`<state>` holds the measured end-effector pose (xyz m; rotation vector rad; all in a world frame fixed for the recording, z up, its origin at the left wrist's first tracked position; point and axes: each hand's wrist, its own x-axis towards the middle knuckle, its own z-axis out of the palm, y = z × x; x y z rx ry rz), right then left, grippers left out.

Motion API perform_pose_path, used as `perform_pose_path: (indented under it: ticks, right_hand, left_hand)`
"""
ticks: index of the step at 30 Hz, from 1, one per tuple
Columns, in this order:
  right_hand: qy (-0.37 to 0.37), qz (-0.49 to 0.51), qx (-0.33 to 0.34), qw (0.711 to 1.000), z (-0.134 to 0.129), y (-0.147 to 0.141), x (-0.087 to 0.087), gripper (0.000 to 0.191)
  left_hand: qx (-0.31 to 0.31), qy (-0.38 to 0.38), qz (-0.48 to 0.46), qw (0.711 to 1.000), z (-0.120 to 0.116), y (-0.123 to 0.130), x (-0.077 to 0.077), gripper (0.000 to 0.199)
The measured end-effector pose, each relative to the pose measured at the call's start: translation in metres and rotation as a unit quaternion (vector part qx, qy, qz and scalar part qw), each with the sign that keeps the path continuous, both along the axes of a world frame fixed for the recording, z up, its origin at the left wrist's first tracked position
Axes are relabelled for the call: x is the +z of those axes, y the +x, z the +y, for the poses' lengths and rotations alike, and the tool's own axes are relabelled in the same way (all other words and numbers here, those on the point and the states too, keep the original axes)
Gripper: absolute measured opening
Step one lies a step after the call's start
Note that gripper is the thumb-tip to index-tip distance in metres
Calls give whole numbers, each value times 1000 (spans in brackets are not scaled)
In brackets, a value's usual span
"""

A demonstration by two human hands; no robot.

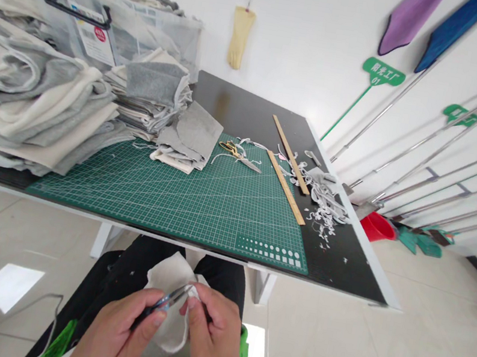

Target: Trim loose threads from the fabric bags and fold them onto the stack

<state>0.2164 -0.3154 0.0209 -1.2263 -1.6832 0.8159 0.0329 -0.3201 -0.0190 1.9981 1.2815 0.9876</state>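
Over my lap, my left hand [126,327] is closed around a small dark-handled tool [157,306] with a metal tip. That tip meets the edge of a whitish fabric piece [170,325]. My right hand [212,332] pinches the fabric's edge beside the tip, thumb and finger together. The fabric hangs down between both hands, in front of the table's edge. What exactly lies at the tool's tip is too small to tell.
A green cutting mat [162,196] lies on the black table [342,269]. On it are gold-handled scissors [240,155], a wooden ruler [285,186] and folded grey fabric [191,134]. Large fabric stacks [27,100] and a plastic bin [153,33] stand left; scraps [328,203] lie right.
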Motion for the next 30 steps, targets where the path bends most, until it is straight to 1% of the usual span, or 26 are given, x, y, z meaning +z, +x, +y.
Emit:
perform_pose_path:
  ticks: [3, 16, 20, 23, 27, 30]
  right_hand:
    - [1, -1, -1, 1000, 0, 0, 0, 21]
    - [5, -5, 3, 1000, -1, 0, -2, 22]
    - [-2, -10, -2, 1000, 0, -1, -2, 24]
    - [2, -21, -1, 1000, 1, -1, 0, 26]
    - [3, -17, -4, 1000, 1, -1, 2, 25]
    - [4, -10, -7, 1000, 0, 0, 0, 24]
  left_hand:
    - [-1, -9, -2, 1000, 0, 0, -1, 17]
    - [12, -33, -38, 999, -2, 2, 2, 19]
    - [8, -29, -21, 999, -1, 3, 5, 18]
    - [-5, -28, -11, 1000, 0, 3, 8, 16]
    - [-42, -35, -1, 998, 2, 3, 11, 28]
    - [-41, -53, 0, 998, 2, 4, 11, 31]
